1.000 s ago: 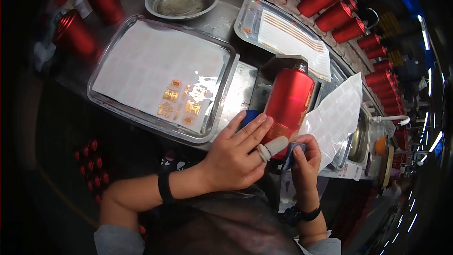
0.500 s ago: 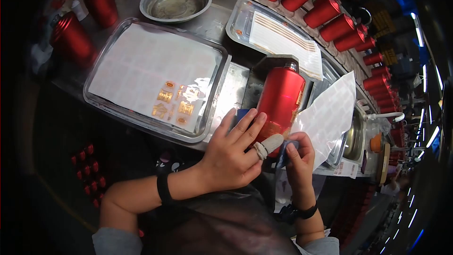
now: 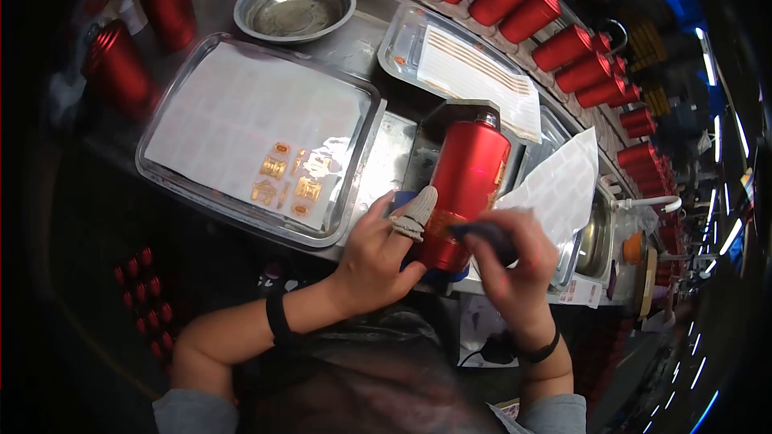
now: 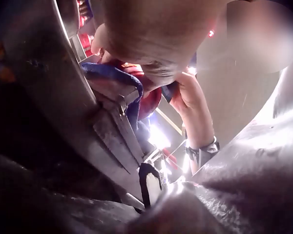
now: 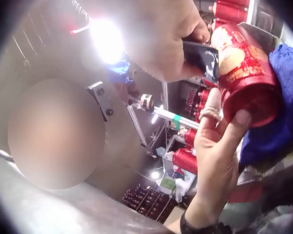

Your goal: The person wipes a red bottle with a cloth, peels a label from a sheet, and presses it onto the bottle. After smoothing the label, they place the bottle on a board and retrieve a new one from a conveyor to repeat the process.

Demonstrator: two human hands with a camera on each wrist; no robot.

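A red bottle [image 3: 470,165] lies on its side over a blue cloth [image 5: 288,87], its neck away from the body. Gold-and-red decals [image 5: 241,61] show on its surface. The left hand [image 3: 378,261] holds the base end, with a pale fabric cover on one finger; its thumb touches the bottom edge in the right wrist view. Pinched in the right hand [image 3: 519,269] is a dark flat piece [image 5: 202,56], held against or close to the decal area. The left wrist view shows the left hand [image 4: 151,34] large and partly hiding the bottle.
Left of the bottle is a metal tray [image 3: 241,223] with a white sheet [image 3: 249,104] and gold decals. A metal bowl [image 3: 293,8] stands behind it. Another tray [image 3: 392,52] holds striped paper. A translucent sheet [image 3: 555,185], a sink [image 3: 595,249] and rows of red bottles [image 3: 563,48] are at right.
The left hand has shifted from lying over the lower bottle to its left side and base end. The right hand has moved up over the bottle with the dark piece. The view has shifted slightly.
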